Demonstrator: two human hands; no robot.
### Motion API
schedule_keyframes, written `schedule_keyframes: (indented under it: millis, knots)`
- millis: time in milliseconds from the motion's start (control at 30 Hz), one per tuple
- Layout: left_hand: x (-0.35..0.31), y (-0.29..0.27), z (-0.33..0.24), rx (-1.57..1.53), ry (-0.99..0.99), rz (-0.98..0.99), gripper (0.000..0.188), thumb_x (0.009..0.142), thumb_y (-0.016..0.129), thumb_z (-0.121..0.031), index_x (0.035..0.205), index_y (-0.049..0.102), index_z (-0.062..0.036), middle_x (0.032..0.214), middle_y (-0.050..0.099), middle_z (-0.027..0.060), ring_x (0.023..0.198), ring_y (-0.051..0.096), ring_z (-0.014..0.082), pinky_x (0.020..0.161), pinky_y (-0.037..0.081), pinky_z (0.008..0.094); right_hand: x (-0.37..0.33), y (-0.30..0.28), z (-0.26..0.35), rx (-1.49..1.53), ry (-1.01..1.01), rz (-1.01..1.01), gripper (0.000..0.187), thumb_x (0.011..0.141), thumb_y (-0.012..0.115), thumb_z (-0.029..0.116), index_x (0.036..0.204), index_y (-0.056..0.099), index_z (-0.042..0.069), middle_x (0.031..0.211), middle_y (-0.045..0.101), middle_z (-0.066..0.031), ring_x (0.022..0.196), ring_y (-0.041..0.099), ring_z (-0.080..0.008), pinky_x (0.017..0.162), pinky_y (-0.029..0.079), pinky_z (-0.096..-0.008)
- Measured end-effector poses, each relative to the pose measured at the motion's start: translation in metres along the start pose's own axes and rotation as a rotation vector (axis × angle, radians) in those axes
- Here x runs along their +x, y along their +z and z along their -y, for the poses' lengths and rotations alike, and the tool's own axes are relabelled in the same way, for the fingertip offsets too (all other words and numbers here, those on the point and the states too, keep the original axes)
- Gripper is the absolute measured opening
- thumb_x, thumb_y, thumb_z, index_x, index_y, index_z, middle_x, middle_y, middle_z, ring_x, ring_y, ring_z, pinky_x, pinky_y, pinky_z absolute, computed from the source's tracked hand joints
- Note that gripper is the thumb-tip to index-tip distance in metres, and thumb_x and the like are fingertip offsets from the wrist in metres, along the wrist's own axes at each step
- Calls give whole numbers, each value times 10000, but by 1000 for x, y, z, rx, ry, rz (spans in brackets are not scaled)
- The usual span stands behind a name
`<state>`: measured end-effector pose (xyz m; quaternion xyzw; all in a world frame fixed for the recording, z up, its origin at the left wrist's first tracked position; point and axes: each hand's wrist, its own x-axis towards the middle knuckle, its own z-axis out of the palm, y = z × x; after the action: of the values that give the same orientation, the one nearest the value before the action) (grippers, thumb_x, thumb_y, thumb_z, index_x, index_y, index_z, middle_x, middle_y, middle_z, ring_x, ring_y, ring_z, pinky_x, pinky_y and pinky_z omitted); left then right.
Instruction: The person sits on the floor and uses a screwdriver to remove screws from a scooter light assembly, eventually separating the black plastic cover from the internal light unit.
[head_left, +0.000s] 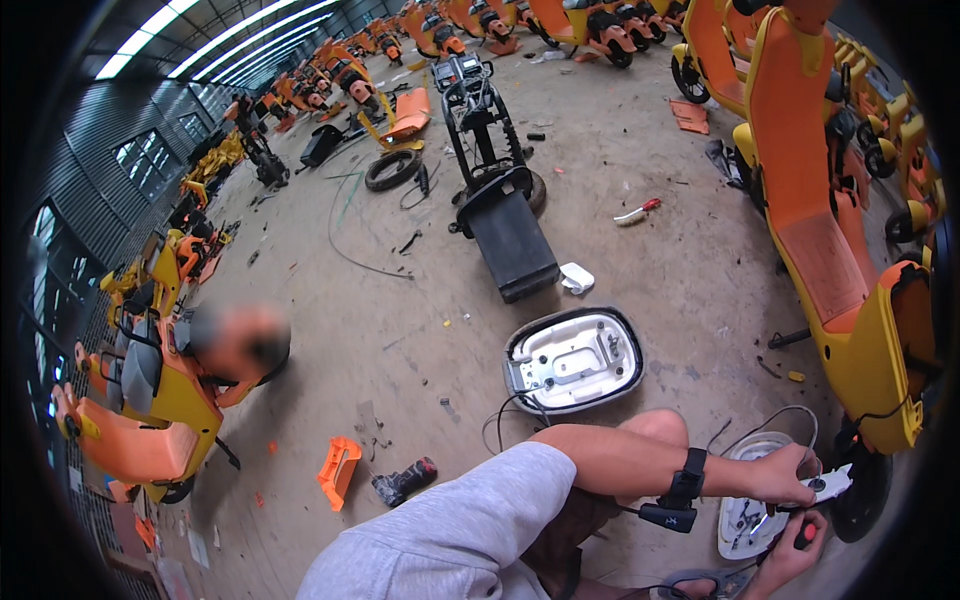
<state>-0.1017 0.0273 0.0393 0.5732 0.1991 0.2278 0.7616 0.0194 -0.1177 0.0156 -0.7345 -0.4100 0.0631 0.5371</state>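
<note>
At the lower right, my left hand (783, 474), with a black strap on its wrist, is closed on a small white plastic part (830, 484). Just below it, my right hand (795, 556) grips a tool with a black and red handle (806, 534); its working end is hard to make out. Both hands are over the right side of a white oval shell (738, 535), which has small parts and wires inside. A grey cable (790, 408) loops up from the shell past my left hand. A second white oval shell with a dark rim (633, 380) lies farther off, its inside facing up.
A yellow and orange scooter (815, 250) stands close on the right, its wheel (865, 500) beside my hands. Ahead are a stripped scooter frame with a black box (510, 240) and a red-handled tool (638, 212). A cordless power tool (405, 482) and an orange panel (340, 470) lie left.
</note>
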Motion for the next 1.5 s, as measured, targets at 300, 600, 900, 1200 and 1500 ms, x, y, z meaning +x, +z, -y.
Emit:
schedule_keyframes:
  millis: [300, 600, 900, 1200, 1500]
  knots:
    - [-7, -1, -11, 31, 7, -16, 442, 690, 731, -198, 1010, 578, 65, 734, 614, 119, 630, 617, 169, 539, 488, 314, -1, 1, 2, -37, -69, -15, 154, 907, 639, 88, 917, 532, -22, 876, 516, -50, 859, 474, -160, 838, 402, -287]
    - [-8, -2, -14, 23, -17, -5, 425, 692, 702, -156, 1014, 541, 70, 710, 597, 121, 545, 608, 178, 443, 482, 322, -4, 1, 3, -3, -29, 2, 136, 903, 640, 71, 916, 534, -13, 882, 504, -31, 839, 459, -138, 791, 402, -264]
    - [-9, -6, -16, 83, -89, -8, 504, 680, 684, -147, 1100, 516, 76, 707, 591, 117, 536, 630, 209, 358, 509, 357, -8, 8, 24, 21, 18, 22, 134, 890, 646, 49, 897, 525, -8, 840, 485, -15, 780, 439, -123, 725, 399, -250]
    - [-10, -7, -21, 101, -166, 17, 522, 695, 676, -149, 1132, 502, 75, 707, 601, 137, 504, 622, 229, 366, 519, 362, -13, 10, 25, -142, -85, 2, 138, 870, 631, 27, 934, 523, -29, 860, 514, -48, 810, 470, -156, 775, 427, -277]
    - [-7, -5, -12, 65, -110, 19, 515, 712, 661, -138, 1142, 486, 83, 715, 596, 150, 477, 618, 243, 348, 497, 359, -8, 7, 12, -7, 8, 33, 189, 930, 636, 137, 943, 541, -27, 852, 537, -33, 792, 476, -129, 727, 416, -253]
